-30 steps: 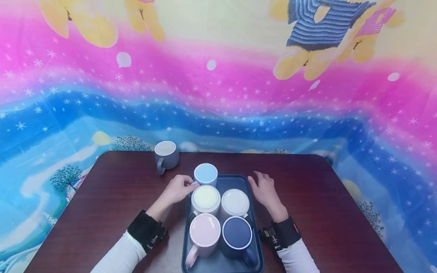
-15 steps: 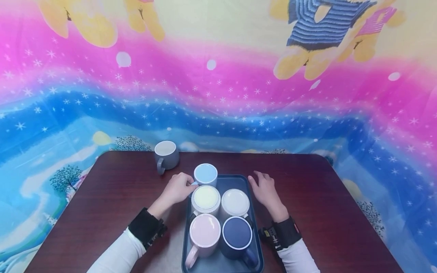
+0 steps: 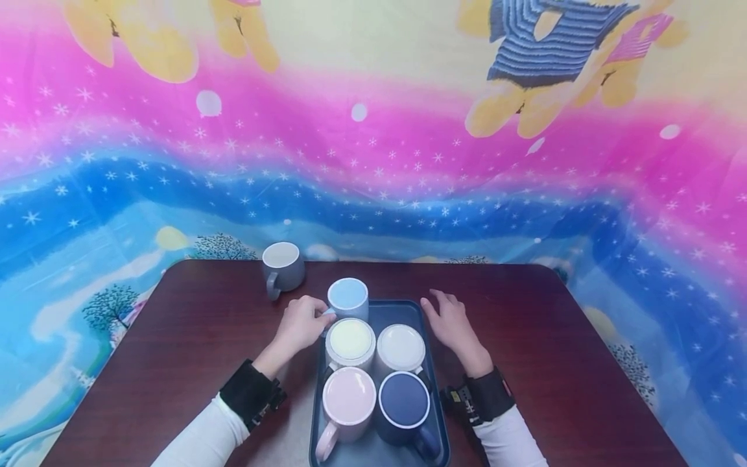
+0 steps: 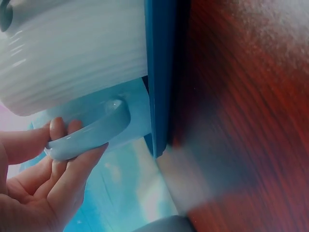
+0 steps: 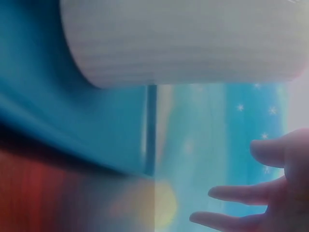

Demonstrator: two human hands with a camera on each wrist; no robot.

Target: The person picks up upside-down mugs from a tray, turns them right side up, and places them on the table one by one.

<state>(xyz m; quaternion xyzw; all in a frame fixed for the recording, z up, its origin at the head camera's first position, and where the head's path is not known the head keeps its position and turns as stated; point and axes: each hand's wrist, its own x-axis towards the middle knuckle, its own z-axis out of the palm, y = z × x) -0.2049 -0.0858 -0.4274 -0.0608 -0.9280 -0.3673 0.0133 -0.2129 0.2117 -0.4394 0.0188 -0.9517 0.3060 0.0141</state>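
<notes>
My left hand grips the handle of a light blue mug at the far left corner of a dark blue tray. In the left wrist view, the thumb and curled fingers close round that handle. Beside the tray's far right edge, my right hand holds nothing, its fingers extended and apart from the mugs. Also on the tray are a cream mug, a white mug, a pink mug and a navy mug. The right wrist view shows a ribbed white mug near that hand.
A grey mug stands on the brown table near its back edge, left of the tray. Behind the table hangs a colourful patterned cloth.
My left hand has kept its grip on the light blue mug's handle, and that mug has shifted very slightly left. The right hand has barely moved.
</notes>
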